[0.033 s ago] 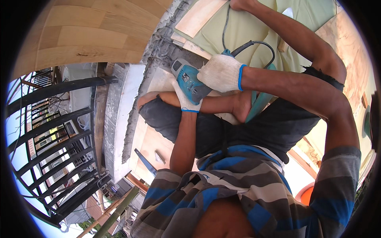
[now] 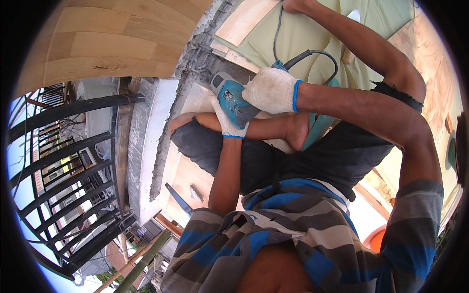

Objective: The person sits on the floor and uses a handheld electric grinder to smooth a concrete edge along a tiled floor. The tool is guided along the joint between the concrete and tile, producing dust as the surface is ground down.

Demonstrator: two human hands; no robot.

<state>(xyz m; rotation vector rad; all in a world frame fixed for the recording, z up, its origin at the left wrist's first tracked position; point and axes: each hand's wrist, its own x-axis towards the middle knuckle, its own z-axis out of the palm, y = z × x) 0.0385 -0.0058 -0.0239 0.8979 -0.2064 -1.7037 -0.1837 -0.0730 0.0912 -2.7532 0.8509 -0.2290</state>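
Observation:
A teal corded power tool with a grey end is held above my bent leg; its exact kind is not clear. My right hand, in a white knitted glove with a blue cuff, wraps round its handle. From below, my left hand, gloved the same way, grips the tool's body, which hides part of the fingers. A dark power cord loops from the handle end and runs away over the pale green sheet. The tool's working end is hidden from view.
Loose wooden planks lie at the far side beside a rough concrete edge. Wood-plank flooring spans the upper left. A black metal railing stands at the left. Near my left forearm lies a blue strip-like tool.

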